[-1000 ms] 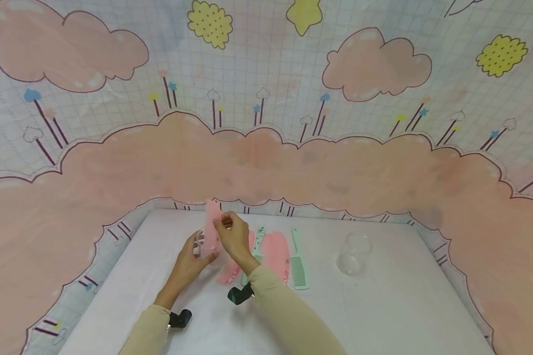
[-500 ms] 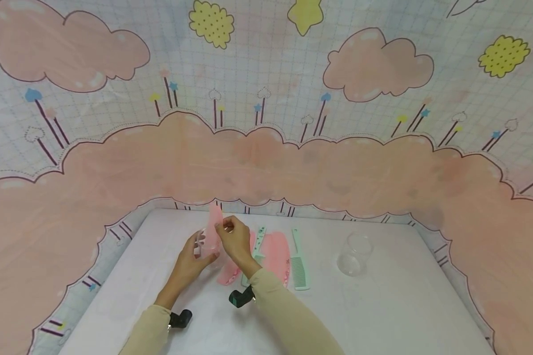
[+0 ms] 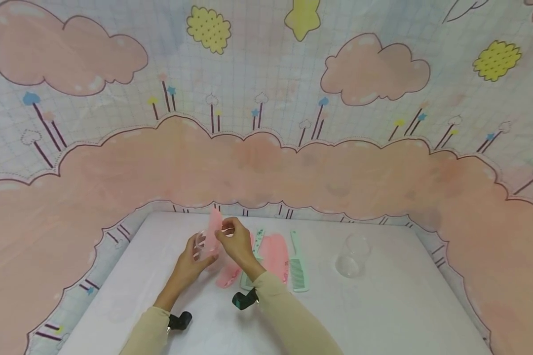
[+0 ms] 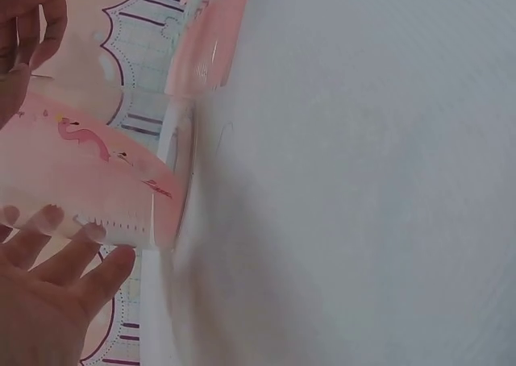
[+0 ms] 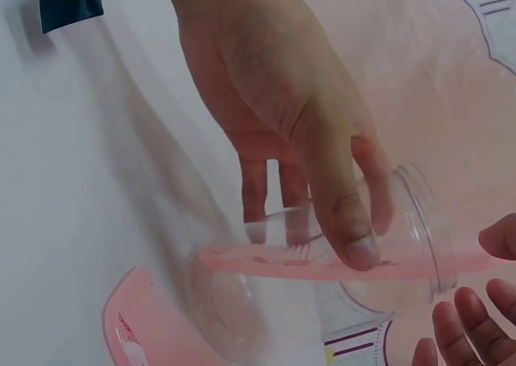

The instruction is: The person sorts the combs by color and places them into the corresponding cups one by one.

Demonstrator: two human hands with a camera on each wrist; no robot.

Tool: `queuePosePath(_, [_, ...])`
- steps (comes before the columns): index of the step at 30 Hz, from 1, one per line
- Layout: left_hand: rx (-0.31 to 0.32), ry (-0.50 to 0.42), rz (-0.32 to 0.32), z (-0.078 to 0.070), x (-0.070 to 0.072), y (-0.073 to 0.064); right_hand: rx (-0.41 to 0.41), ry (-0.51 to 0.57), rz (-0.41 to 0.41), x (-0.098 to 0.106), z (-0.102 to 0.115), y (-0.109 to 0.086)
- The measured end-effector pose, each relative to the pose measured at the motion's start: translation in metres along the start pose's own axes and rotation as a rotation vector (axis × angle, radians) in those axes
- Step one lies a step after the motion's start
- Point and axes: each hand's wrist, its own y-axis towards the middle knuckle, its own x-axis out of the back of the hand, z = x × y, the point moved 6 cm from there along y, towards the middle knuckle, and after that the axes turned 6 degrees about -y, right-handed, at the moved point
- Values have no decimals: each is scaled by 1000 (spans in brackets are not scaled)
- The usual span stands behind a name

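While the left hand (image 3: 190, 259) grips a clear round jar (image 5: 314, 297), a flamingo-printed pink comb (image 3: 211, 235) stands inside. Whether the right hand (image 3: 237, 241) pinches it is unclear.

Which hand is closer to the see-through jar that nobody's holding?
Right. The right hand is left of the jar, not touching it; the left hand is farther off, same side.
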Motion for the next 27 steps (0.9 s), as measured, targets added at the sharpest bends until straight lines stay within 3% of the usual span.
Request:
queuePosePath(14, [18,-21,-9,4,-1,-3,24,60,19,20,8,-7])
queuePosePath(22, [-33,-16,-43,4,-2,-9,82,64,-6,41,20,-17])
queuePosePath(27, [-24,-21,-46,5,-4,-12,90,80,-22,56,20,-22])
